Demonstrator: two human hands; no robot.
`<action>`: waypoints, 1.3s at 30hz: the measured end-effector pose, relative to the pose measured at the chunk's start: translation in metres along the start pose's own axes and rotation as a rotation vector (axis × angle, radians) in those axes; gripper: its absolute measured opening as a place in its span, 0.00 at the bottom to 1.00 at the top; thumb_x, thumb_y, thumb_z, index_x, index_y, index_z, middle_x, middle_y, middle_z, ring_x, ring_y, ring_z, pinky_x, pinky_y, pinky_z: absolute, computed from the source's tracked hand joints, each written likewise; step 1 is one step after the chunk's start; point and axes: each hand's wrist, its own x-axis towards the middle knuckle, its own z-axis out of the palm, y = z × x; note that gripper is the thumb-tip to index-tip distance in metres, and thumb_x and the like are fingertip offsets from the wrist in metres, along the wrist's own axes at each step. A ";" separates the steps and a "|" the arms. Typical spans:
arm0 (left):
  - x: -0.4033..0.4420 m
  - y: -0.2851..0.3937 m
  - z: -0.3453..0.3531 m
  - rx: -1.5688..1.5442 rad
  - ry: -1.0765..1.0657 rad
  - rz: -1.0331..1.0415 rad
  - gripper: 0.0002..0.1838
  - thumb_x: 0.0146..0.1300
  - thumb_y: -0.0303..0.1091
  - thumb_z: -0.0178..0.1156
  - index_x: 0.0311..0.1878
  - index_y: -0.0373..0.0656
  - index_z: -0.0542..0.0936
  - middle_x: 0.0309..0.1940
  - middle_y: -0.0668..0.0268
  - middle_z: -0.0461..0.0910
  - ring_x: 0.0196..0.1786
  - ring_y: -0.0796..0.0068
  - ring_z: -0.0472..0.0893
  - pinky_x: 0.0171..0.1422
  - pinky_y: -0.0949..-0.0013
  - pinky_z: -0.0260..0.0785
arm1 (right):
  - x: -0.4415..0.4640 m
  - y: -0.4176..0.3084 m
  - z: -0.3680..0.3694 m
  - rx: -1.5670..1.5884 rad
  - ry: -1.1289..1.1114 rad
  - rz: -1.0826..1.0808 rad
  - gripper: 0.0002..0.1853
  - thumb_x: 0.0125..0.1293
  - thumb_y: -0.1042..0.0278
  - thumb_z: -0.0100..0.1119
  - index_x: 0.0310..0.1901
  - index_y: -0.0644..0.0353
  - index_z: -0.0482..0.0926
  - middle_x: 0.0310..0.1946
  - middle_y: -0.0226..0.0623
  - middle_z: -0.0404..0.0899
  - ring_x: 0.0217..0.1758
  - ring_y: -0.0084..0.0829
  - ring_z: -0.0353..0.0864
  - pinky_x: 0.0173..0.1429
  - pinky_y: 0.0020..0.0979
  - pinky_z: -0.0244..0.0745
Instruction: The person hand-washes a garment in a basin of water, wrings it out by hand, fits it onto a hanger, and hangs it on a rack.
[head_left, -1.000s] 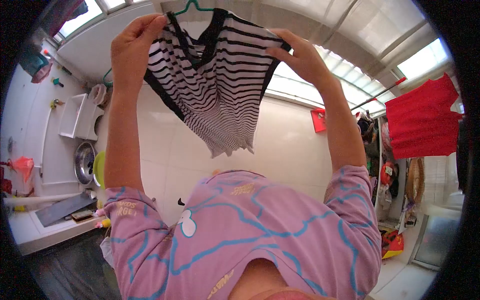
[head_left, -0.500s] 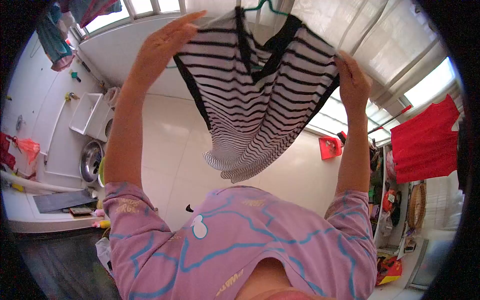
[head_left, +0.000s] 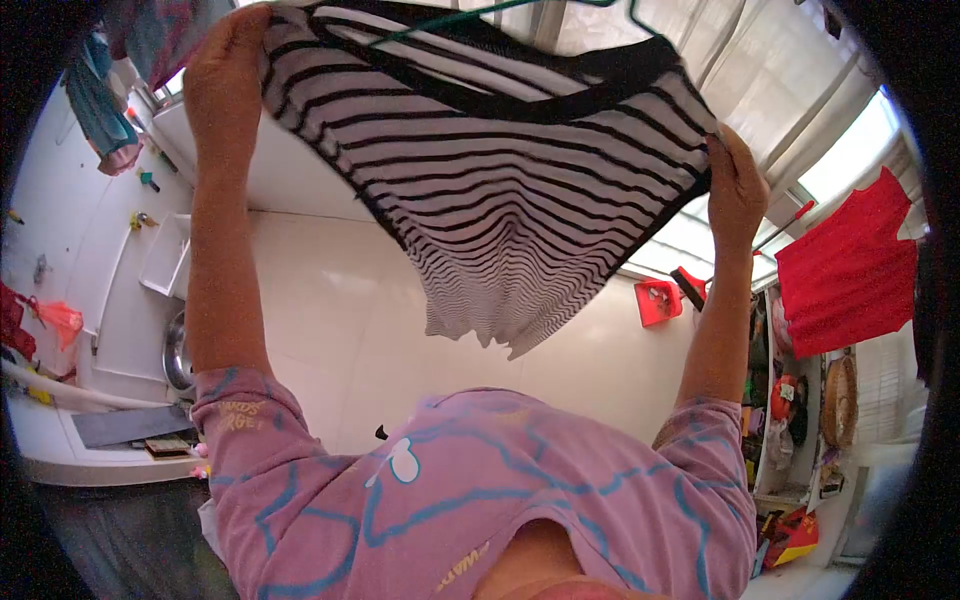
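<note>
A black and white striped garment with black edging hangs on a green hanger at the top of the view. My left hand is closed on its left shoulder, near the upper left. At the other shoulder, my right hand pinches the black-edged side. The neckline is stretched wide between the two hands, and the cloth narrows downward to a wavy hem. Part of the hanger lies inside the neck opening.
A red garment hangs at the right, above shelves with various items. A red dustpan is on the floor. On the left are a white basin, a metal bowl and a counter.
My left hand has moved left and up and closed on the shoulder, where its fingers were extended before. The neckline has widened and flattened. My right hand has shifted slightly right.
</note>
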 end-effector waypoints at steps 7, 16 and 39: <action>-0.011 -0.017 0.016 -0.131 -0.428 -0.112 0.21 0.73 0.49 0.45 0.56 0.48 0.80 0.45 0.63 0.84 0.51 0.74 0.81 0.62 0.69 0.68 | -0.005 0.008 -0.001 -0.204 -0.039 -0.100 0.10 0.65 0.66 0.61 0.47 0.54 0.82 0.38 0.37 0.85 0.38 0.29 0.86 0.40 0.29 0.78; -0.047 -0.009 0.054 -0.282 -0.796 -0.263 0.20 0.70 0.47 0.52 0.51 0.41 0.82 0.45 0.65 0.82 0.48 0.74 0.79 0.58 0.73 0.68 | -0.013 0.023 -0.005 -0.146 -0.044 -0.070 0.10 0.64 0.65 0.61 0.46 0.52 0.83 0.39 0.37 0.85 0.39 0.30 0.86 0.42 0.29 0.79; 0.003 0.068 0.094 0.170 -0.314 0.493 0.11 0.70 0.36 0.51 0.51 0.47 0.77 0.42 0.64 0.80 0.43 0.67 0.82 0.48 0.66 0.75 | -0.010 0.049 -0.057 -0.040 -0.129 0.134 0.14 0.70 0.61 0.55 0.51 0.57 0.81 0.41 0.39 0.83 0.44 0.31 0.82 0.49 0.29 0.76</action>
